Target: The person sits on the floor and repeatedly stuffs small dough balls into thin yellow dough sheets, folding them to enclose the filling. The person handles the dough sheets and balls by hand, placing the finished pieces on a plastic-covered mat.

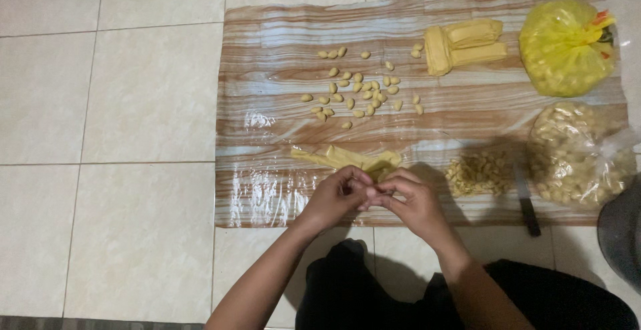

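Head view: both hands meet low on the mat, left hand (334, 196) and right hand (408, 200) with fingertips pinched together on a small bit of yellow dough, hard to make out. The dough strip (347, 158) lies just beyond, feeding them. Shaped pieces (354, 90) sit further out; bare mat (267, 56) lies to the left.

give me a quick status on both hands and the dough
Left hand and right hand together, fingertips pinching at one spot; what they hold is hidden. Yellow dough strip just beyond on the mat. Nothing in the way.
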